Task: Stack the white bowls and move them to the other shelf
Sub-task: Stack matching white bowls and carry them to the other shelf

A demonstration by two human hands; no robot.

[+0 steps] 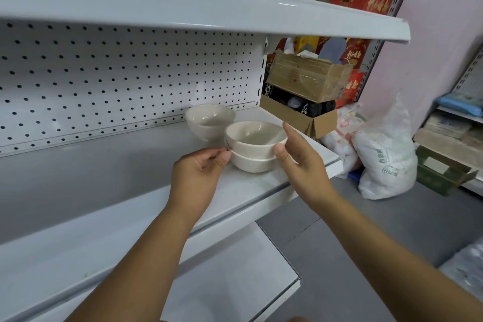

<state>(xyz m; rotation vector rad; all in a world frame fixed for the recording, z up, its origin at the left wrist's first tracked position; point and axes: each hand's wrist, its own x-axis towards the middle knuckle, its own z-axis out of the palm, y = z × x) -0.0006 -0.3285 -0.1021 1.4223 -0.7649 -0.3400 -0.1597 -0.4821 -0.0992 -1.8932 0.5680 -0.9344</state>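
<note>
Both hands close on the front pair of bowls: the right hand [300, 162] has its grip spread wide, thumb on the near wall of the top bowl [256, 138] and fingers reaching over the far rim, while the left hand [198, 172] has its fingers curled and its thumb tip pressed to the left side, right where that bowl sits in the lower bowl [252, 165]. Whether the left thumb bears on the upper or the lower one is hard to tell. These two are nested and stand near the front edge of the middle shelf [130, 191], towards its right end. Just behind them, apart from them and close to the pegboard back, stand the back bowls [210, 119], which look like another nested pair. Stacking seems about halfway: two small piles exist but are not yet joined into one. Nothing has been moved off this shelf; the upper shelf [183, 2] and the lower shelf [235, 282] show no bowls, so the whole transfer is left to do.
</note>
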